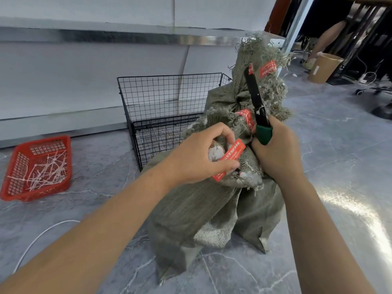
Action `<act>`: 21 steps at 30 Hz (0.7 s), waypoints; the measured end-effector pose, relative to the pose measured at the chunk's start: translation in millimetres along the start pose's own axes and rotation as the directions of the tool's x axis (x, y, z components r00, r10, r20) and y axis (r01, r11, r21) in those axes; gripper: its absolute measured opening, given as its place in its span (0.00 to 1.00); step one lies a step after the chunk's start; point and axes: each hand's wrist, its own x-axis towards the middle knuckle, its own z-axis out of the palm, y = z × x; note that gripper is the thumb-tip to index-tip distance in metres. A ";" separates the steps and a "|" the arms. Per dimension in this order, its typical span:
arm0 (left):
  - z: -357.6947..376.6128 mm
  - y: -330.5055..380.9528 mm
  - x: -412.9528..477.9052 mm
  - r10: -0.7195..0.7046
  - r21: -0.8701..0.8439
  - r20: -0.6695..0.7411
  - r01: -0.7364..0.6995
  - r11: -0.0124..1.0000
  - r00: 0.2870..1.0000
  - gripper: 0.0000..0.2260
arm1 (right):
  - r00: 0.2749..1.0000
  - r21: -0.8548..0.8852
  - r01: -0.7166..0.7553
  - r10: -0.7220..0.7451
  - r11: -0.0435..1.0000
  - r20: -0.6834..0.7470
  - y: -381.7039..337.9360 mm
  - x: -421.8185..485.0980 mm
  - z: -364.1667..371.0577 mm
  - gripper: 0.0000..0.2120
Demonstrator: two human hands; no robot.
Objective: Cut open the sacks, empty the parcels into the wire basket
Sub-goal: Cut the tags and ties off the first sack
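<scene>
Sack of grey-green woven material stands slumped on the grey marbled floor directly under your hands, its frayed, stringy neck rising past your right hand. Your left hand curls round the bunched fabric at the sack's mouth, thumb under a red label with white print too blurred to read. Something pale grey shows in the gap beneath your fingers; you cannot tell what it is.

Your right hand is wrapped tight round the green grip of a cutting tool, its long black blade pointing up and away against the neck. Whether it is a knife or closed shears is hard to say.

Beyond your left hand, touching the sack's far side, stands the wire basket, black square mesh; the sack hides part of its bottom, so its contents are unclear. Well to the left of your left hand lies a red plastic basket holding a tangle of white ties. Far beyond your right hand stands a brown cardboard drum. A white cable curves under your left forearm.
</scene>
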 end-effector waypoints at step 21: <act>-3.9 -19.2 8.7 -0.166 -0.282 -0.158 0.117 0.952 0.973 0.23 | 0.790 0.012 0.168 -0.142 0.986 0.596 -48.3 -17.9 -63.7 0.06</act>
